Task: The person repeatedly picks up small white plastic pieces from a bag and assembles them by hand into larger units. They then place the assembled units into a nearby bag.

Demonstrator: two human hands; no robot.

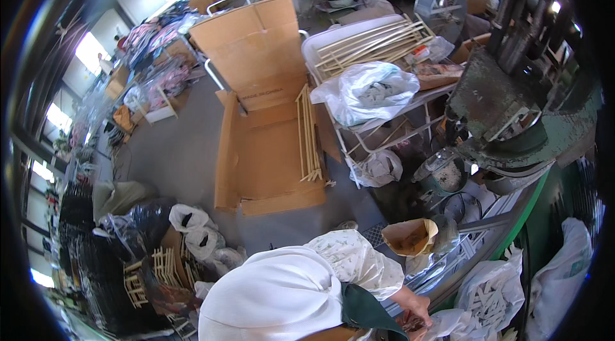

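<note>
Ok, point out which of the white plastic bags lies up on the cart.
The big crumpled white bag on the metal cart, beside the wooden sticks. The other white bags sit low on the floor.

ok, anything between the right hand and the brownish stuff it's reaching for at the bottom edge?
Nothing visible. The right hand is already at the brownish stuff, with no gap showing between them. The white bag of wooden pieces sits off to the right, clear of the hand.
</note>
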